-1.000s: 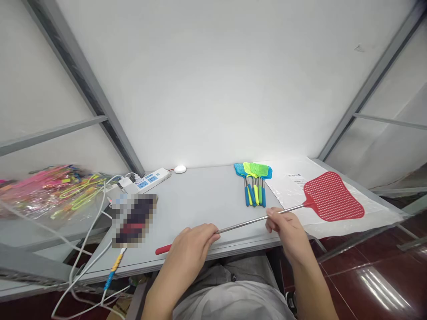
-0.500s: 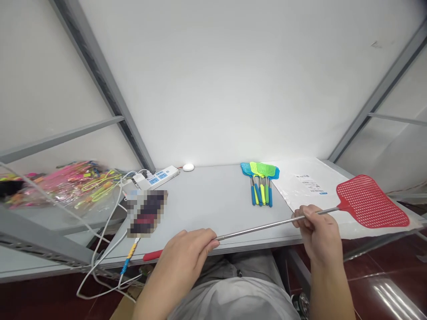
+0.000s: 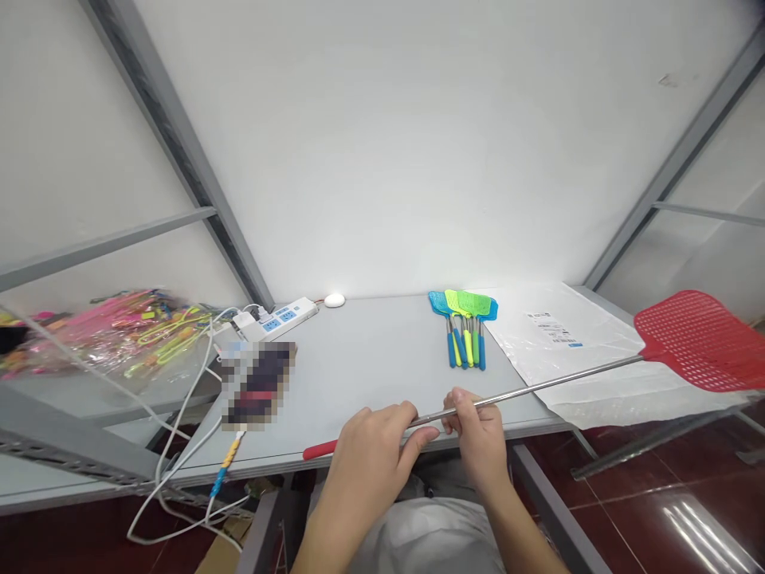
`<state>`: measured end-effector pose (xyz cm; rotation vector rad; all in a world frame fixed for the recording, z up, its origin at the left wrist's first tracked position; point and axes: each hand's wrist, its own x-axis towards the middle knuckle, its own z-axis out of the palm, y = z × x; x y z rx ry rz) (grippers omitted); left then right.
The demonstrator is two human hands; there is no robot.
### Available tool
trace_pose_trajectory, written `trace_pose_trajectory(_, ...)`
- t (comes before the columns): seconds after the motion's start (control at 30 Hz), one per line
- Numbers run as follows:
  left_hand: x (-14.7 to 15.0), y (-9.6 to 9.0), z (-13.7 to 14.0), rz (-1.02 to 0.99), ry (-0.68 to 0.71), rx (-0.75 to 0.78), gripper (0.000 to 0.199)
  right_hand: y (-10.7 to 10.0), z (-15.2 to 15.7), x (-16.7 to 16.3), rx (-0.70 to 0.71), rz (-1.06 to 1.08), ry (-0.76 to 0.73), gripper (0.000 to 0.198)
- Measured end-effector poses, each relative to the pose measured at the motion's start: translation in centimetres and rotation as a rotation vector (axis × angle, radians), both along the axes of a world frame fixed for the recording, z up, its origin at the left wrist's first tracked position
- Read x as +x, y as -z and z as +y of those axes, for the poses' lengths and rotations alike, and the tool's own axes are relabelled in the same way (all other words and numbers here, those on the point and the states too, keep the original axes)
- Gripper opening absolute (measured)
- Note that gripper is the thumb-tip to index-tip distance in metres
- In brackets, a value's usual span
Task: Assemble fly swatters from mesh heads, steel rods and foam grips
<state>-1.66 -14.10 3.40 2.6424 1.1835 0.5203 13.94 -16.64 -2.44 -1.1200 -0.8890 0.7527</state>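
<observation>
A red fly swatter (image 3: 699, 339) with a long thin metal rod lies slantwise across my front, its perforated head out to the right. My left hand (image 3: 376, 442) is wrapped round the rod close to the red grip, whose end sticks out on the left. Close beside it, my right hand (image 3: 475, 430) is closed round the rod, thumb and fingers on the metal. Farther back on the table sits a bunch of short-handled fly swatters (image 3: 464, 327) in blue, yellow and green.
A white plastic mailer bag (image 3: 555, 367) with a label covers the table's right side. To the left are a power strip (image 3: 287, 319), a blurred-out flat object (image 3: 260, 387) with a cable, and white cords over the edge. Bagged colourful items (image 3: 131, 331) fill the left shelf.
My right hand has slid left along the rod toward my left hand. The swatter and my left hand have shifted right, and the red head now reaches the picture's right edge.
</observation>
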Motion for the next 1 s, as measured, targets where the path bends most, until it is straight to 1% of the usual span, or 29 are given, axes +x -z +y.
trace_pose_trajectory(0.1, 0.8, 0.7, 0.0, -0.013, 0.002, 0.065, 0.027, -0.2, 0.1, -0.8, -0.01, 0.025, 0.022, 0.046)
trace_pose_trajectory(0.2, 1.4, 1.2, 0.0, -0.026, 0.022, 0.129, 0.023, -0.2, 0.4, -1.5, -0.021, -0.005, -0.009, 0.046)
trace_pose_trajectory(0.33, 1.2, 1.2, 0.8, -0.093, 0.039, 0.136, 0.019, 0.2, 1.1, -0.7, -0.032, -0.008, -0.022, 0.045)
trace_pose_trajectory(0.4, 0.9, 1.5, 1.4, -0.219, 0.049, 0.158, 0.013, 0.5, 1.6, 0.2, -0.04, 0.01, 0.015, 0.045)
trace_pose_trajectory(0.43, 0.8, 1.9, 1.6, -0.32, 0.054, 0.182, 0.012, 0.6, 1.8, 0.7, -0.043, 0.026, 0.041, 0.044)
trace_pose_trajectory(0.5, 0.8, 3.3, 1.8, -0.598, 0.062, 0.225, 0.01, 0.9, 2.2, 1.4, -0.042, 0.056, 0.084, 0.044)
trace_pose_trajectory(0.53, 1.0, 4.2, 1.7, -0.752, 0.071, 0.201, 0.013, 1.0, 2.3, 1.6, -0.041, 0.065, 0.095, 0.044)
trace_pose_trajectory(0.57, 1.2, 5.1, 1.6, -0.906, 0.084, 0.144, 0.023, 1.1, 2.4, 1.6, -0.038, 0.07, 0.1, 0.044)
trace_pose_trajectory(0.6, 1.6, 5.9, 1.3, -0.981, 0.106, -0.045, 0.033, 1.2, 2.5, 1.4, -0.037, 0.071, 0.102, 0.045)
trace_pose_trajectory(0.63, 2.2, 6.6, 1.1, -1.022, 0.135, -0.249, 0.041, 1.3, 2.5, 1.1, -0.036, 0.072, 0.104, 0.045)
trace_pose_trajectory(0.7, 3.3, 7.6, 0.7, -1.014, 0.168, -0.471, 0.048, 1.3, 2.4, 0.2, -0.042, 0.075, 0.108, 0.047)
trace_pose_trajectory(0.77, 4.4, 7.8, 0.8, -1.017, 0.165, -0.606, 0.051, 1.1, 2.1, -0.8, -0.061, 0.09, 0.094, 0.048)
trace_pose_trajectory(0.87, 5.1, 7.7, 1.4, -1.11, 0.085, -0.782, 0.052, 0.7, 1.8, -1.9, -0.072, 0.107, 0.002, 0.048)
trace_pose_trajectory(1.0, 4.7, 7.3, 2.2, -1.252, -0.045, -0.904, 0.047, 1.0, 2.0, -2.6, -0.069, 0.12, -0.134, 0.047)
